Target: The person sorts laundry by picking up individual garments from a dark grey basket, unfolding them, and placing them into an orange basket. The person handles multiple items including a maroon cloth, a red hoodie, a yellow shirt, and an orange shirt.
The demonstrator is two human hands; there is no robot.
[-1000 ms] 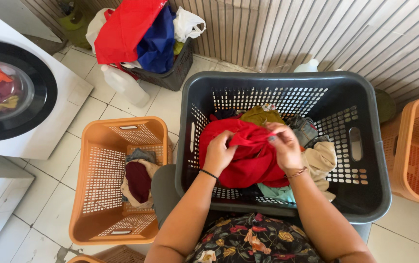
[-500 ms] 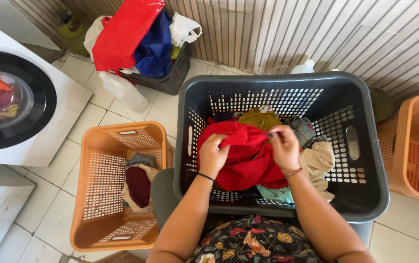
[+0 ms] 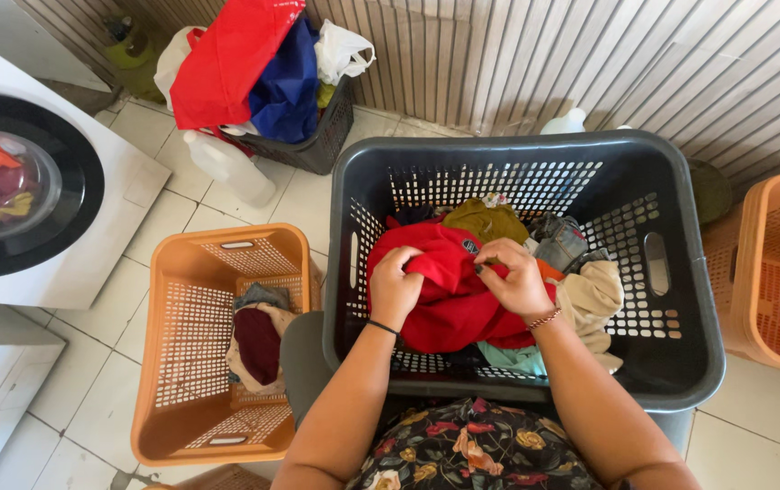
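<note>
Both my hands grip a red garment [image 3: 449, 304] lying on top of the laundry in a dark grey basket [image 3: 680, 272] in front of me. My left hand [image 3: 394, 289] clutches its left side, with a black band on the wrist. On the garment's upper right part, my right hand [image 3: 514, 277] pinches a fold; it wears a beaded bracelet. Under and around the red garment lie an olive piece [image 3: 485, 218], a grey piece [image 3: 558, 240], a cream piece [image 3: 594, 299] and a teal piece [image 3: 508, 358].
An orange basket [image 3: 172, 345] with a few clothes stands at my left on the tiled floor. Another orange basket [image 3: 775, 272] is at the right edge. A front-loading washer [image 3: 22, 195] with clothes inside sits far left. A dark bin [image 3: 317, 145] heaped with red and blue bags stands behind.
My hands have shifted slightly on the red garment, bunching it closer together. The view has tilted a little; the baskets have stayed put.
</note>
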